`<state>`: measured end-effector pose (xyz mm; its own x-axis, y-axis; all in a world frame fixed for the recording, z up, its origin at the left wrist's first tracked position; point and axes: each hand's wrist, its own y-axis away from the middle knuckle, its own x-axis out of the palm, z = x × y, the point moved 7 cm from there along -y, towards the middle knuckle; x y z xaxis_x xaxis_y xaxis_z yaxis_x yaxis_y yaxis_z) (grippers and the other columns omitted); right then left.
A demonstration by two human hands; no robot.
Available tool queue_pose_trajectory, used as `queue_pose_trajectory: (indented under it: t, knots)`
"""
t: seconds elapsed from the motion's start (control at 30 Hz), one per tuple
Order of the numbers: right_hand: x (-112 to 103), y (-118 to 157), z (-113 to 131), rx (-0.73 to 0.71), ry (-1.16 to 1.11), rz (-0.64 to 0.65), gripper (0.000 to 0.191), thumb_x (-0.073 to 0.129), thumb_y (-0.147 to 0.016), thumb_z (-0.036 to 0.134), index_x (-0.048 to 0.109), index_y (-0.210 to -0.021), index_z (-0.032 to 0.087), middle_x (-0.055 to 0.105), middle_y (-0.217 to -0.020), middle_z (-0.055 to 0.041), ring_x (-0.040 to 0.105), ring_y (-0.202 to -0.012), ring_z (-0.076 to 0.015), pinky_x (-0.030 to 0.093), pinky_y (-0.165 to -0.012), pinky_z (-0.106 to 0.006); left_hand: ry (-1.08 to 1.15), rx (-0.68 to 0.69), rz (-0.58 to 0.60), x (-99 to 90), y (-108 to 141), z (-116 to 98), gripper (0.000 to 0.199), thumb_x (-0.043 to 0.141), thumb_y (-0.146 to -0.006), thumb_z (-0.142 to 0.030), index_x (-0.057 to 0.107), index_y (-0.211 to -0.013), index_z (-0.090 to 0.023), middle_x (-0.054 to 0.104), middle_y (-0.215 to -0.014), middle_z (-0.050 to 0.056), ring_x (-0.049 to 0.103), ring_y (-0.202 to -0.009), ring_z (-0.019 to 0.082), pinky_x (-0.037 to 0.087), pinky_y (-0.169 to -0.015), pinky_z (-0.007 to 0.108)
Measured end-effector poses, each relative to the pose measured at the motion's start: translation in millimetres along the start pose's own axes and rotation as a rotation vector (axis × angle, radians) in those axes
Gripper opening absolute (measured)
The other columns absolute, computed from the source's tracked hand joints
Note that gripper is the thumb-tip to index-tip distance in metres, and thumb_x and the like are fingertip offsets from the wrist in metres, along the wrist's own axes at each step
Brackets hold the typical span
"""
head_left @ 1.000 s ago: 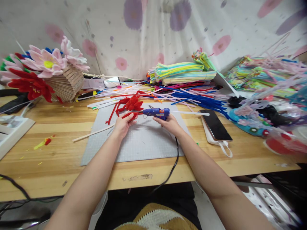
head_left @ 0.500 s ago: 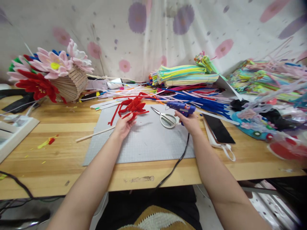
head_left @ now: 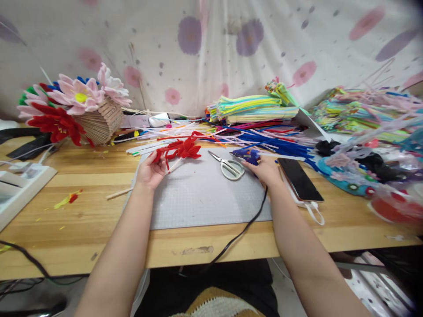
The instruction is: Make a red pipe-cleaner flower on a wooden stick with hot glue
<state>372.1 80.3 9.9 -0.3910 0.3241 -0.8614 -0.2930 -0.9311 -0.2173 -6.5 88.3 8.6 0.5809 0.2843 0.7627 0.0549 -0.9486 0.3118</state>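
My left hand [head_left: 151, 172] is over the left side of the grey cutting mat [head_left: 205, 198], its fingers closed on a red fuzzy pipe-cleaner piece [head_left: 160, 155]. Just right of those fingers is a red pipe-cleaner flower [head_left: 188, 148]; whether the two are joined I cannot tell. A wooden stick [head_left: 119, 193] runs partly behind my left wrist. My right hand [head_left: 267, 169] is around the handle of a blue glue gun [head_left: 245, 155], low by the mat's right edge, nozzle pointing left. Scissors [head_left: 232, 169] with pale handles lie between my hands.
A phone [head_left: 300, 179] lies right of my right hand. Loose pipe cleaners [head_left: 277, 143] and bundles [head_left: 254, 108] cover the back. At left stand a basket of fuzzy flowers [head_left: 102, 123] and a white power strip [head_left: 28, 189]. The glue gun's black cord [head_left: 236, 237] crosses the front edge.
My left hand has moved left and turned, its fingers now at the left end of the red pieces. The glue gun has been lowered and shifted slightly left in my right hand.
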Motion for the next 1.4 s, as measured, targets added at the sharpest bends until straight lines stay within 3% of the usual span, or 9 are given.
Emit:
queue_pose_trajectory:
  t: [0.13,0.27,0.4,0.57,0.77,0.9,1.13,1.23,1.4]
  knots:
    - [-24.2,14.7,1.7,0.105,0.298,0.087,0.051,0.062,-0.059,0.063,0.062,-0.077,0.015,0.062,-0.091,-0.0161,0.055,-0.093,-0.0309,0.042,-0.074,-0.04,0.112,0.028,0.024,-2.3,-0.3,-10.7,0.022,0.042,-0.088,-0.017,0.06,-0.077,-0.013,0.062,-0.06,-0.001,0.056,-0.051,0.003,0.046,-0.047,0.01]
    - [-9.6,28.2,27.8,0.068,0.254,0.38,0.045,0.065,-0.057,0.063,0.056,-0.054,0.019,0.059,-0.063,-0.0089,0.057,-0.07,-0.0245,0.041,-0.059,-0.034,0.163,0.015,0.095,-1.6,-0.7,-13.0,0.029,0.039,-0.09,-0.024,0.061,-0.074,-0.013,0.06,-0.06,0.0,0.052,-0.05,0.001,0.043,-0.046,0.008]
    - [41.2,47.2,98.7,-0.019,-0.419,0.608,0.03,0.07,-0.062,0.046,0.059,-0.063,0.018,0.061,-0.064,-0.0047,0.052,-0.055,-0.0126,0.038,-0.046,-0.023,0.201,0.05,0.172,0.0,-0.3,-18.2,0.029,0.042,-0.089,-0.024,0.061,-0.07,-0.015,0.06,-0.061,0.0,0.048,-0.048,0.0,0.038,-0.043,0.005]
    - [121.6,72.7,183.3,0.466,-1.266,0.917,0.017,0.06,-0.079,0.026,0.051,-0.069,0.015,0.052,-0.05,0.0029,0.031,-0.036,-0.002,0.023,-0.032,-0.014,0.221,0.1,0.2,1.7,2.6,-22.9,0.03,0.042,-0.09,-0.025,0.062,-0.069,-0.016,0.061,-0.065,0.001,0.045,-0.049,0.0,0.036,-0.042,0.004]
    - [147.8,49.2,222.7,0.665,-1.508,0.742,0.023,0.044,-0.089,0.02,0.044,-0.067,0.016,0.039,-0.044,0.0075,0.028,-0.035,-0.0011,0.023,-0.033,-0.011,0.204,0.118,0.19,-0.3,2.5,-22.2,0.033,0.039,-0.091,-0.026,0.063,-0.07,-0.017,0.063,-0.067,0.001,0.045,-0.049,0.0,0.037,-0.043,0.005]
    - [140.6,38.3,210.0,0.61,-1.511,0.695,0.019,0.049,-0.087,0.024,0.052,-0.071,0.014,0.033,-0.042,0.0093,0.022,-0.034,-0.0014,0.016,-0.031,-0.013,0.255,0.084,0.229,0.2,1.1,-23.5,0.031,0.04,-0.09,-0.026,0.062,-0.071,-0.016,0.061,-0.065,0.0,0.045,-0.049,-0.001,0.036,-0.043,0.003]
    - [83.8,29.4,166.1,0.249,-1.515,0.765,0.009,0.064,-0.073,0.021,0.062,-0.08,0.014,0.06,-0.07,-0.0007,0.058,-0.067,-0.009,0.048,-0.067,-0.022,0.136,-0.101,0.202,12.9,7.9,-4.5,0.02,0.044,-0.086,-0.013,0.06,-0.075,-0.012,0.061,-0.063,0.001,0.049,-0.046,0.0,0.041,-0.04,0.005]
    - [54.0,22.5,149.9,0.117,-1.501,0.726,0.013,0.065,-0.072,0.025,0.06,-0.08,0.016,0.048,-0.058,0.005,0.048,-0.054,-0.0061,0.044,-0.059,-0.021,-0.025,-0.213,0.163,17.5,12.9,17.4,0.016,0.045,-0.083,-0.007,0.06,-0.079,-0.011,0.063,-0.066,0.003,0.052,-0.046,0.002,0.046,-0.042,0.008]
    - [24.8,17.8,144.5,-0.026,-1.29,0.652,0.029,0.063,-0.072,0.044,0.058,-0.082,0.017,0.032,-0.052,0.008,0.024,-0.041,-0.0036,0.018,-0.039,-0.018,-0.19,-0.34,0.162,22.1,20.4,52.5,0.012,0.048,-0.079,-0.004,0.059,-0.079,-0.01,0.065,-0.068,0.005,0.059,-0.049,0.007,0.052,-0.044,0.015]
